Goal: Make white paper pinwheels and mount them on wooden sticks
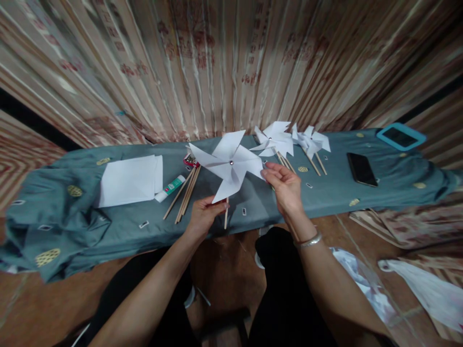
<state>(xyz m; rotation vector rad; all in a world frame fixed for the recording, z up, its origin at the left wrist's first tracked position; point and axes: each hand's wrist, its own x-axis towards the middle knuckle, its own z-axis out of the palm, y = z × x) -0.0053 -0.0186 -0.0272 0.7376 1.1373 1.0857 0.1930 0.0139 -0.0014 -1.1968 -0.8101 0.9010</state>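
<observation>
My left hand (204,214) grips the wooden stick (226,215) of a white paper pinwheel (228,164), held upright above the front edge of a low table draped in teal cloth (65,212). A metal pin sits at the pinwheel's centre. My right hand (284,185) pinches the tip of the pinwheel's right blade; a silver bangle circles that wrist. Two finished white pinwheels (275,140) (311,141) lie flat on the cloth just beyond my right hand.
A stack of white paper (130,180), a glue stick (170,188) and several loose wooden sticks (186,193) lie left of centre. A black phone (361,169) and a blue-cased tablet (401,136) rest at the right. Plastic bags (427,289) lie on the floor.
</observation>
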